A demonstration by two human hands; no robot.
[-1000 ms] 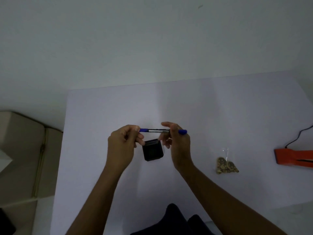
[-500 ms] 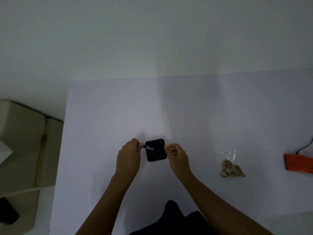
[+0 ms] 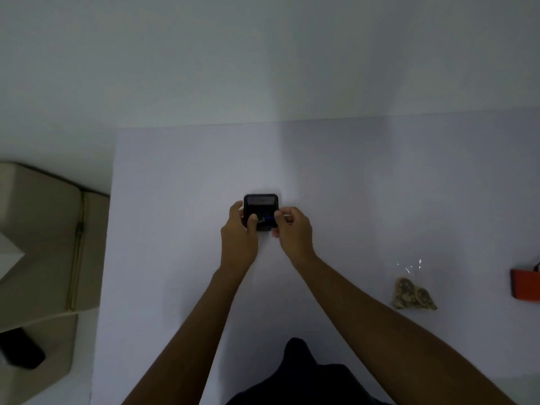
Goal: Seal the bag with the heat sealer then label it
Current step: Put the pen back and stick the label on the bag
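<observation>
A small black box-like device lies on the white table at its middle. Both my hands hover over its near edge and hold a blue pen between them. My left hand pinches the pen's left end. My right hand grips its right end, which the fingers hide. A clear bag with brownish contents lies on the table to the right. The orange heat sealer sits at the right edge, cut off by the frame.
A beige cabinet or seat stands left of the table, with a dark phone-like object on it. A white wall rises behind the table. A dark cloth shape lies at the near edge between my arms.
The hands came down with the pen from above the table to the black device. They now sit closer together, and more of the pen is hidden.
</observation>
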